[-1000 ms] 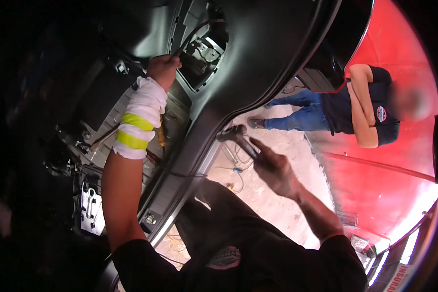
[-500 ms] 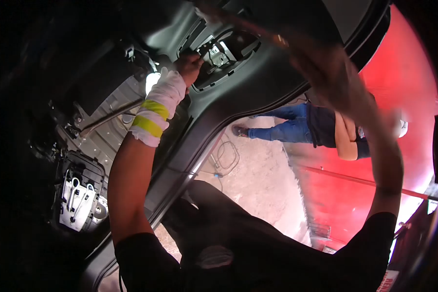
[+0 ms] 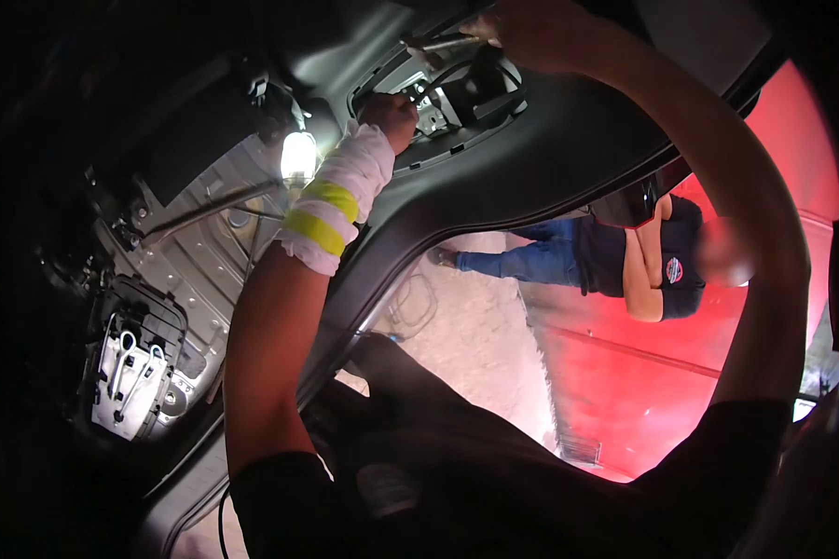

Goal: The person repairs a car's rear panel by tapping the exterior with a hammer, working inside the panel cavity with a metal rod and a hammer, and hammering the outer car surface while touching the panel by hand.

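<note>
My left hand (image 3: 390, 121), its wrist and forearm wrapped in white cloth with yellow-green bands, is closed at the edge of an oval opening (image 3: 457, 147) in the car's dark trim panel. What its fingers hold is hidden. Just past them, inside the opening, are a silver metal bracket (image 3: 431, 117) and a dark curved strip. At the opening's far edge, my right hand (image 3: 541, 35) is closed around a hammer-like tool (image 3: 446, 43) with a slim shaft. Its end, blurred, lies over the opening's upper rim.
A lit work lamp (image 3: 298, 156) hangs left of my wrapped wrist. Lower left, a tray (image 3: 126, 391) holds metal hooks. The door-frame edge (image 3: 345, 321) runs beneath my arms. Outside, a person (image 3: 615, 256) with folded arms stands before a red surface (image 3: 625, 373). A cable lies on the floor.
My right hand has swung from a blurred, raised position to the opening, bringing the tool with it. My left hand stays at the opening, and the whole view has shifted slightly.
</note>
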Demonstrator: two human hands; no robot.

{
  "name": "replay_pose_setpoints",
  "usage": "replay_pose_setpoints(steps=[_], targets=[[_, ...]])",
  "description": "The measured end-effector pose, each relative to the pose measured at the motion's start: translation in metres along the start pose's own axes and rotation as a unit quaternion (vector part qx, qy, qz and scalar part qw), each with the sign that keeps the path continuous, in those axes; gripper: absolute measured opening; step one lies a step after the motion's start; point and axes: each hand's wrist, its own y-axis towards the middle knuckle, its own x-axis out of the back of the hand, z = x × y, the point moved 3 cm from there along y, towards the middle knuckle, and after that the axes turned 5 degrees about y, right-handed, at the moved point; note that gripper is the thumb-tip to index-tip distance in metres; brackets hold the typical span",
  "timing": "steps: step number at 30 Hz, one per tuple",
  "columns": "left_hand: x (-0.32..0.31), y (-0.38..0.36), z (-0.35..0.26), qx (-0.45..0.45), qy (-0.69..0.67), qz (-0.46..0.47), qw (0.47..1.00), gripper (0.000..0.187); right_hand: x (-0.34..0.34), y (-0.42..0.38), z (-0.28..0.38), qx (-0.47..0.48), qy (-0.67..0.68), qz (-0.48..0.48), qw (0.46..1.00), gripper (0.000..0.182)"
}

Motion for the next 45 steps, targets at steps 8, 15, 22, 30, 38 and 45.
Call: replay_pose_setpoints(steps=[8,15,22,30,38,45], targets=[[-0.008,-0.023,-0.004,0.056,0.029,-0.042,0.997,0.026,-0.005,0.034,-0.005,0.008,0.067,0.034,0.997,0.033],[0.009,-0.021,-0.027,0.057,0.048,-0.020,0.997,0.026,-0.023,0.038,0.000,-0.028,0.044,0.154,0.987,0.021],[0.007,-0.029,-0.025,0.056,0.058,-0.050,0.995,0.026,-0.012,0.038,0.003,0.028,0.083,0.088,0.992,0.022],[0.007,-0.034,-0.023,0.067,0.020,-0.042,0.997,0.024,-0.010,0.050,0.004,0.045,0.040,0.067,0.996,0.028],[0.008,-0.033,-0.029,0.053,0.063,-0.024,0.996,0.025,0.004,0.040,0.004,0.022,0.050,0.043,0.998,0.027],[0.006,-0.017,-0.026,0.036,0.026,-0.025,0.999,0.027,-0.009,0.030,0.016,-0.019,0.062,0.070,0.995,0.027]])
